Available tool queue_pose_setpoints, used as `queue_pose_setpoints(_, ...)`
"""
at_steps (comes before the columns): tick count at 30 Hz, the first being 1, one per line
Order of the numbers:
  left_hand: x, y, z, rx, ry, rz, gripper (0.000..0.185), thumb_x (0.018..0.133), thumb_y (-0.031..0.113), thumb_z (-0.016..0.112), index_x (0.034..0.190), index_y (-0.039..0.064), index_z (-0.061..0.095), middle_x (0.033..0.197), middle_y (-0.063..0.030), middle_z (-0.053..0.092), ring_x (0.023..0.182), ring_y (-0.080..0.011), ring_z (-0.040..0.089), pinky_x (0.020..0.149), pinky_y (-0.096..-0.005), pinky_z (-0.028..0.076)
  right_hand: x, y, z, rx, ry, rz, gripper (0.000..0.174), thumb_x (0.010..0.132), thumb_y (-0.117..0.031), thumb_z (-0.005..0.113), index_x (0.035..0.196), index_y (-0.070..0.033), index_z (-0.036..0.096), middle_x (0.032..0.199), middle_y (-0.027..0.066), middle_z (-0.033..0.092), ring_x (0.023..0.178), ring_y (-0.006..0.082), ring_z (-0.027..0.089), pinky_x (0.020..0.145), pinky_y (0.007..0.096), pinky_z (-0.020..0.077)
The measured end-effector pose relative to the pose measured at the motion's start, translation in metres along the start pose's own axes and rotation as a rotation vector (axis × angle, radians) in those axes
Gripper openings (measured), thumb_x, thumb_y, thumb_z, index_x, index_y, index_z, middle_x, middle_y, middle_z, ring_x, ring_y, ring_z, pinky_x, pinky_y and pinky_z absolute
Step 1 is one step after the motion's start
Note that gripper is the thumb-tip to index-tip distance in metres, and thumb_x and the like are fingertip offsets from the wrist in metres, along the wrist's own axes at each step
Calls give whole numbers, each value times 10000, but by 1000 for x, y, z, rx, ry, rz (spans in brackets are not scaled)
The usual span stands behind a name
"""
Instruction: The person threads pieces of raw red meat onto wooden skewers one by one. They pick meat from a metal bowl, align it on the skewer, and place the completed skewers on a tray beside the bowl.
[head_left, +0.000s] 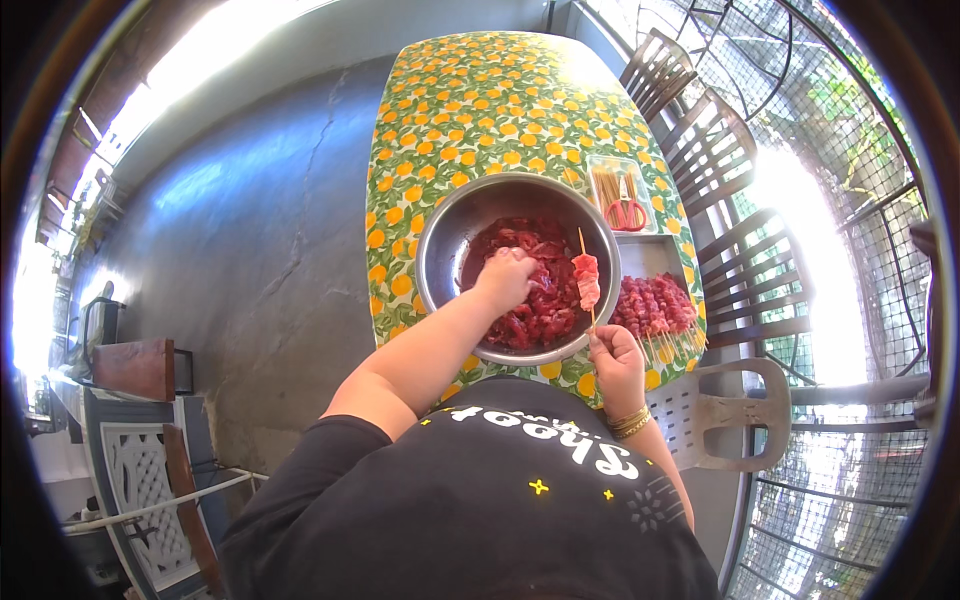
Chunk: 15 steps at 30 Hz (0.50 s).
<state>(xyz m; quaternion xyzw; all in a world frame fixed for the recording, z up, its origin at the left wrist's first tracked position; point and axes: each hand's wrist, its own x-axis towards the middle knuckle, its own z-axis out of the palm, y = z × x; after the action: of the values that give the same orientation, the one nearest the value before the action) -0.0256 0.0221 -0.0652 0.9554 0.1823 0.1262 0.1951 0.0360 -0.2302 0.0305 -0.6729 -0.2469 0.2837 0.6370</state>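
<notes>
My right hand (619, 364) grips the lower end of a bamboo skewer with pieces of raw meat (586, 282) threaded on it, held over the right side of a large steel bowl (450, 217). Inside the bowl lies a heap of cut raw red meat (551, 311). My left hand (508, 279) reaches into that heap, its fingers bent down at the meat; whether they hold a piece is hidden. Right of the bowl, a row of loaded meat skewers (654, 304) rests on a metal tray (649, 255), their bare ends towards me.
Behind the tray, a clear plastic container (600, 169) holds bare bamboo skewers (611, 187) and red-handled scissors (626, 215). A fruit-patterned tablecloth (480, 112) covers the table. Wooden slatted chairs (742, 277) line its right side, and a plastic chair (742, 416) stands near my right arm.
</notes>
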Motion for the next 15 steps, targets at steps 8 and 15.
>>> queue_pose_setpoints(8,-2,25,19,242,-161,136,179,829,131,613,972,56,691,1079,-129,648,1078,-323,604,890,-429,491,-6,0,-4,-10,22,54,95,963,-84,624,1018,-7,611,839,-29,605,718,26,521,653,191,436)
queue_pose_setpoints(15,23,0,-7,-1338,-127,-637,272,990,326,598,1014,68,679,936,-93,726,825,-186,688,781,-352,546,-11,1,-2,18,-66,92,109,960,-90,622,1026,-3,616,832,-13,621,695,41,547,628,208,460)
